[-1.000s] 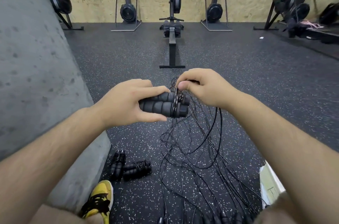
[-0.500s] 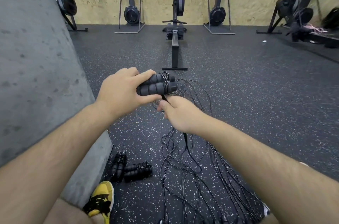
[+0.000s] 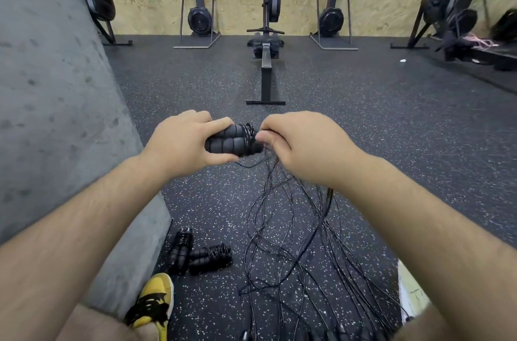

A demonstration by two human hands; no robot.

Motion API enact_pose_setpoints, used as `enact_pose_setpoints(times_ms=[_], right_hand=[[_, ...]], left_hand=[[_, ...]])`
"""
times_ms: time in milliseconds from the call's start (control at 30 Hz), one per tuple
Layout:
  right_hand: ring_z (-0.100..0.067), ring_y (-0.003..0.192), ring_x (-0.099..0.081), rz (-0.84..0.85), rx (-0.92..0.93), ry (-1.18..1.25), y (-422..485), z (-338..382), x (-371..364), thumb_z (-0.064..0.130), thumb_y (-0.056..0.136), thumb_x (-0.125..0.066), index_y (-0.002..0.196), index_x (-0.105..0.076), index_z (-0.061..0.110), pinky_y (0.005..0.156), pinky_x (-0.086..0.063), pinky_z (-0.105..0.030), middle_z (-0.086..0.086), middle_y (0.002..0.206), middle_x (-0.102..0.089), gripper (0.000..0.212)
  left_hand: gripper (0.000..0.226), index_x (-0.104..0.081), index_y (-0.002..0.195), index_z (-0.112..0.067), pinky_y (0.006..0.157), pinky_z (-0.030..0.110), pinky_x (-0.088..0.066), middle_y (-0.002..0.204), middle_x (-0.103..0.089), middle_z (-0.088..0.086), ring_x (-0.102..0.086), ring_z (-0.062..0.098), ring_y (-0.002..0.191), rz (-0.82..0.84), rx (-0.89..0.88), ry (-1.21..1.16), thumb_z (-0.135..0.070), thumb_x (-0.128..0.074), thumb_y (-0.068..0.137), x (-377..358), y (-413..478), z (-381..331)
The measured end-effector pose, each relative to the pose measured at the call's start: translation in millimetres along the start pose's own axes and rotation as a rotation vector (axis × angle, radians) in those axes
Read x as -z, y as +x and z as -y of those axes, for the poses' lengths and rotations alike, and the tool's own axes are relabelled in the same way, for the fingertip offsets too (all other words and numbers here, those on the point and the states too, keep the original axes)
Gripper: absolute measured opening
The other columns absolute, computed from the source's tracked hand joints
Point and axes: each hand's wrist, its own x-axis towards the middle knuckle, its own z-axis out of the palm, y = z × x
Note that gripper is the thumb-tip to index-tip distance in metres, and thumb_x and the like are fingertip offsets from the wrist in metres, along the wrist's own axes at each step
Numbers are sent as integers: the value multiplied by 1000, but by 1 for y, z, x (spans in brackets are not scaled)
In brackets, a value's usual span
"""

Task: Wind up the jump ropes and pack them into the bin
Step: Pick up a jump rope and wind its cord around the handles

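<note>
Two foam handles (image 3: 229,142) stay gripped side by side in the left hand (image 3: 181,142), well beyond the yellow shoe (image 3: 152,301); the right hand (image 3: 302,145) has swung back up to their end, pinching the cord (image 3: 247,130): another turn wound, plenty of slack left.

My left hand (image 3: 184,142) covers the near ends of the handles (image 3: 232,142). My right hand (image 3: 302,145) hides its own grip on the cord (image 3: 249,164). Loose cords (image 3: 326,202) leave the bottom edge; the far-right machine (image 3: 447,5) is blurred.
</note>
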Motion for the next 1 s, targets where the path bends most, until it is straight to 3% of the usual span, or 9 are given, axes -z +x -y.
enact_pose_setpoints(times_ms=[233,367,467,533,633,700,800,900,1000], right_hand=[[-22,94,-60,-54,14,64,14,-29,-12,42,102,-46,104,-67,27,78,-48,-38,6,97,-67,27],[-7,76,-56,-36,-42,298,15,-42,-20,39,99,-54,90,-66,33,72,-47,-33,17,78,-63,16],[-2,66,-51,-9,-127,553,15,-44,-30,37,101,-53,79,-62,35,69,-46,-30,18,67,-59,23],[0,62,-52,15,-239,762,13,-38,-30,21,101,-54,78,-59,28,61,-46,-21,15,67,-56,24],[8,68,-49,104,-306,802,10,-29,-37,-8,93,-54,85,-48,36,61,-42,-4,18,80,-49,45],[4,66,-44,160,-342,716,6,-18,-48,2,98,-51,85,-48,30,58,-41,-7,15,77,-47,31],[-8,62,-45,236,-346,726,6,6,-63,18,104,-40,86,-53,24,58,-40,-27,7,73,-52,23],[-15,67,-55,238,-374,723,7,14,-59,26,105,-38,86,-56,28,64,-46,-32,2,79,-60,26],[-17,60,-53,280,-381,699,3,14,-48,31,105,-38,91,-61,24,57,-43,-31,-1,75,-61,28]], left_hand=[[65,-63,116,-35,66,36,-50,83,-53,-11,-51,17,80,67,-227,-198,-85,-49,78,10,-8,-16],[65,-64,124,-29,72,33,-47,84,-54,-11,-50,13,79,-1,-266,-361,-76,-62,79,22,-10,-29],[68,-62,130,-30,77,24,-41,86,-55,-12,-53,9,82,-25,-226,-439,-73,-66,77,32,-10,-38],[70,-59,134,-31,80,23,-41,90,-57,-13,-56,8,86,-18,-183,-485,-72,-66,77,35,-12,-42],[73,-54,141,-30,83,28,-45,97,-58,-13,-58,8,92,-33,-129,-504,-70,-62,80,34,-11,-43],[73,-54,140,-31,83,32,-46,96,-55,-13,-57,11,93,-69,-84,-460,-71,-60,80,31,-7,-40],[72,-54,139,-34,81,36,-50,96,-53,-12,-57,18,97,-99,-26,-328,-74,-56,78,23,-2,-32],[70,-55,138,-35,74,41,-53,100,-59,-5,-58,24,95,-125,-9,-215,-74,-51,80,16,2,-20],[69,-58,136,-33,68,39,-52,98,-60,-2,-58,27,90,-126,-3,-126,-72,-47,80,10,6,-9]])
